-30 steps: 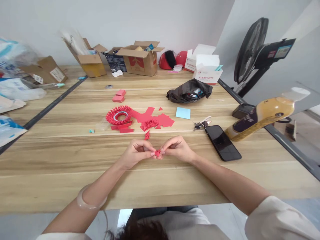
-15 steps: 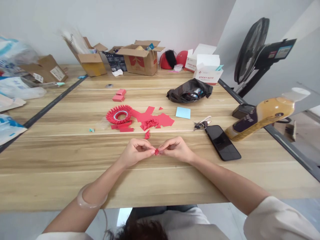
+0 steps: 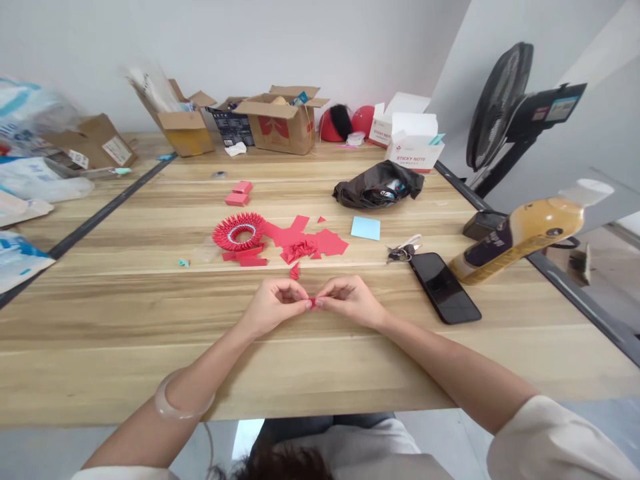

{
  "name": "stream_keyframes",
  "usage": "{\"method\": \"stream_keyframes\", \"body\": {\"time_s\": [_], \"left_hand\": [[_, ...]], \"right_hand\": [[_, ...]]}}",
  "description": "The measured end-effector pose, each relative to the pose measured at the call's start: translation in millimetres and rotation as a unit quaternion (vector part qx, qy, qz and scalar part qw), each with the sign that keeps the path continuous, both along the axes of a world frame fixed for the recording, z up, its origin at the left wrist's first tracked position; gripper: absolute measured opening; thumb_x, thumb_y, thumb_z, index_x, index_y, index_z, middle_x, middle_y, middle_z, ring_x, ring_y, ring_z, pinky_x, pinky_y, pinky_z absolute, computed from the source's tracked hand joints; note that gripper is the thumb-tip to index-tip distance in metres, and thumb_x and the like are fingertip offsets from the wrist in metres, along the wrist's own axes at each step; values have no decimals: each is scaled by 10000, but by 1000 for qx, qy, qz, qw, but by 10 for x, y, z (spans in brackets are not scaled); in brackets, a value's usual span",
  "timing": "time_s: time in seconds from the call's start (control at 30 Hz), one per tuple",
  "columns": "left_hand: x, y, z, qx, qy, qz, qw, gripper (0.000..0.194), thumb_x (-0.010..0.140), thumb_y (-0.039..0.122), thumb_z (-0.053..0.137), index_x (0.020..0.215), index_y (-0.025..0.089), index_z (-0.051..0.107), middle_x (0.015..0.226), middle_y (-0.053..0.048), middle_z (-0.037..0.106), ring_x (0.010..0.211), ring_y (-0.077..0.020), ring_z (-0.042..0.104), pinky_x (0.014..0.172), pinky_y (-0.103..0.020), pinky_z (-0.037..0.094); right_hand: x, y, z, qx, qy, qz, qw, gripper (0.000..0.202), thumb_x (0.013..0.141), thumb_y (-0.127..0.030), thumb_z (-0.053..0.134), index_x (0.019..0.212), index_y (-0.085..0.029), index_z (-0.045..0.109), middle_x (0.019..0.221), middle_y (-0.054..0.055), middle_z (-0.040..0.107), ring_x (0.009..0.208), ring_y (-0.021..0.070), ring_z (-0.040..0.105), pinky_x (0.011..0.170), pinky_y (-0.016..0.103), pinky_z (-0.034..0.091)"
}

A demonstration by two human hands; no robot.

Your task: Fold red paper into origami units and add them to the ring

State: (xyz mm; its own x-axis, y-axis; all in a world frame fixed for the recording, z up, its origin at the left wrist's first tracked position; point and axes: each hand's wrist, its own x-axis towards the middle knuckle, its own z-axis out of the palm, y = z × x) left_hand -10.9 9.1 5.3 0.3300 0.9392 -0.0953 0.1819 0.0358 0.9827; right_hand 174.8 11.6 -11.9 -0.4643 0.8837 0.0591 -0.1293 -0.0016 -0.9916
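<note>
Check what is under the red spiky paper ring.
At the near edge of the ring, red rectangular paper strips show. Its body hides what lies beneath, so whether the strips reach under cannot be seen.

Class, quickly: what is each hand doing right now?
Left hand: closed, pinching a small red paper piece between thumb and fingers.
Right hand: closed, pinching the same piece.

I'm in what looks like an office or workroom: wood-grain surface (image 3: 125,320), sticky-note boxes (image 3: 413,157) and fan (image 3: 500,110) upper right, cardboard box (image 3: 283,130) top centre.
</note>
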Motion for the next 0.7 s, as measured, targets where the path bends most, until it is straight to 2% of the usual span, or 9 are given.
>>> {"method": "stream_keyframes", "body": {"time_s": [0.17, 0.4, 0.57, 0.7], "left_hand": [[10, -10, 13, -1, 9, 0, 1000, 144, 633, 237, 719, 649, 122, 633, 634, -35, 657, 583, -120, 587, 549, -211, 450], [25, -11, -10, 17, 24, 8, 1000, 157, 638, 254, 709, 632, 123, 623, 648, -49, 673, 602, -143, 614, 574, -232, 473], [24, 0, -20, 55, 1, 47, 997, 169, 657, 248, 692, 625, 136, 571, 628, -9, 627, 575, -115, 580, 561, -216, 467], [19, 0, -20, 65, -18, 51, 996, 161, 673, 234, 682, 636, 135, 561, 662, -14, 629, 610, -117, 585, 601, -228, 476]], "right_hand": [[-20, 18, -48, -30, 16, 0, 999, 217, 634, -328, 719, 704, -144, 627, 684, 38, 689, 671, 156, 659, 685, 292, 521], [-43, 5, -82, -10, -11, -22, 1000, 208, 664, -330, 696, 723, -149, 613, 683, 47, 689, 677, 169, 668, 679, 307, 535], [-69, 5, -100, -39, 1, -34, 999, 310, 627, -307, 729, 871, -150, 621, 764, 51, 698, 724, 177, 673, 730, 327, 532], [-71, 18, -75, -52, 6, -27, 998, 281, 643, -345, 710, 816, -130, 658, 737, 57, 698, 684, 163, 659, 721, 323, 521]]}}
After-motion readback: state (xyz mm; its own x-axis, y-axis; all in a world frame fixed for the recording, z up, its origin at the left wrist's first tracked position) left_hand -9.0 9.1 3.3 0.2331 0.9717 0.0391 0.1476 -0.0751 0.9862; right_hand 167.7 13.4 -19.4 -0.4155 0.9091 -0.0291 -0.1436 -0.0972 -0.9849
